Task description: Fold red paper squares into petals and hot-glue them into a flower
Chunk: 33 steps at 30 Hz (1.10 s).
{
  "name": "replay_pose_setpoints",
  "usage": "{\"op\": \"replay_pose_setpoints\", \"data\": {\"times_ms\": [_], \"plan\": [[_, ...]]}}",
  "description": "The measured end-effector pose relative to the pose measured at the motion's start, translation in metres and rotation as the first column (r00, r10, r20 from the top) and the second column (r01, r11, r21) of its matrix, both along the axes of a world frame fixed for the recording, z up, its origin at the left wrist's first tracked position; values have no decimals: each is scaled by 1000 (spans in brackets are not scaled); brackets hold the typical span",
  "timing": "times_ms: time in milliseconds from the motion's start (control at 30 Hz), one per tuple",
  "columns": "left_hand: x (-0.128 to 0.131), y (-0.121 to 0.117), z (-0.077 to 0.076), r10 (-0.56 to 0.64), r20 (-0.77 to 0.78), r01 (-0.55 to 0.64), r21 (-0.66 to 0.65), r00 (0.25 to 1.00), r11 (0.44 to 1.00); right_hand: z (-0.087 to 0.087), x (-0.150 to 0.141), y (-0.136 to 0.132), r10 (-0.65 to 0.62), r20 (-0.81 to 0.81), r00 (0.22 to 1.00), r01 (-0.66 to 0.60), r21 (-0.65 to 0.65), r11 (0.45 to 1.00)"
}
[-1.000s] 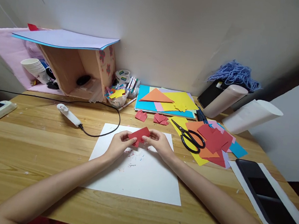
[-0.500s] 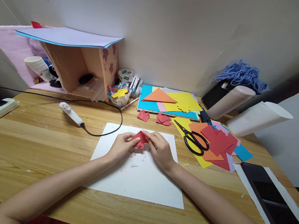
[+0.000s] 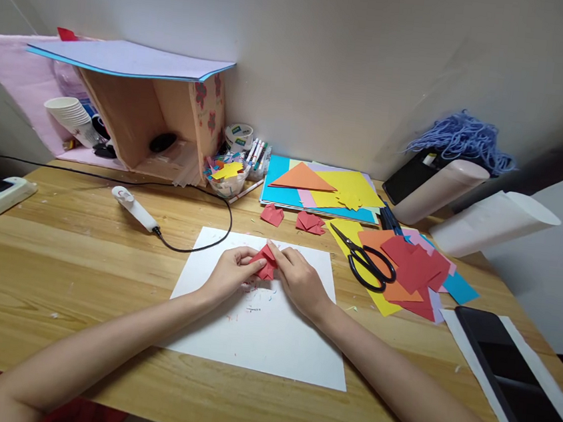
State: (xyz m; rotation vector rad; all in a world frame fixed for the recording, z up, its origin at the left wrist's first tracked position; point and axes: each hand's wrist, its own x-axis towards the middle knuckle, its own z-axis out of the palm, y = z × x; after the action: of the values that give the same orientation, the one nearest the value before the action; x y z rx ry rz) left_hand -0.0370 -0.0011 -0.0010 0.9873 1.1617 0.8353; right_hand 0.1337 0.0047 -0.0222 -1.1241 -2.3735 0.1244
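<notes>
A small folded red paper [image 3: 266, 263] is between my hands, over the white sheet [image 3: 268, 337]. My left hand [image 3: 231, 273] pinches its left side, thumb on top. My right hand [image 3: 299, 277] presses closed fingers along its upper right edge; the right thumb is hidden. Just beyond the sheet lie two other folded red paper pieces, one at left [image 3: 272, 215] and one at right [image 3: 310, 223]. Small coloured marks or scraps dot the white sheet below my fingers.
Black-handled scissors [image 3: 371, 264] rest on loose coloured papers [image 3: 416, 269] at right, near a phone [image 3: 510, 376]. Behind stand a paper stack [image 3: 278, 170], a scrap cup [image 3: 227, 182] and an open box [image 3: 205, 116]. A white corded device [image 3: 133, 207] lies at left.
The red paper's upper part has gone from a broad flat edge to a peaked fold. My right hand has turned over it, fingers now along its edge. The view has shifted slightly.
</notes>
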Motion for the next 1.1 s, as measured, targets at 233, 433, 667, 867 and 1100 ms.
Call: {"op": "replay_pose_setpoints", "data": {"times_ms": [233, 433, 667, 867, 1100], "plan": [[-1, 0, 1, -19, -26, 20, 3, 999, 1000, -1, 0, -1, 18, 97, 995, -19, 2, 1000], [-2, 2, -3, -21, -2, 21, 26, 1000, 999, 0, 1, 0, 47, 136, 990, -51, 29, 998], [-2, 2, -3, -15, -9, 16, 22, 1000, 1000, 3, 0, 0, 41, 193, 980, -56, 70, 996], [-3, 3, 1, -8, 28, 7, 35, 1000, 999, 4, 1, 0, 58, 172, 983, -65, 34, 997], [-4, 3, -2, 5, 36, -7, 81, 999, 997, 15, 0, -2, -38, -340, 940, -93, -360, 928]]}}
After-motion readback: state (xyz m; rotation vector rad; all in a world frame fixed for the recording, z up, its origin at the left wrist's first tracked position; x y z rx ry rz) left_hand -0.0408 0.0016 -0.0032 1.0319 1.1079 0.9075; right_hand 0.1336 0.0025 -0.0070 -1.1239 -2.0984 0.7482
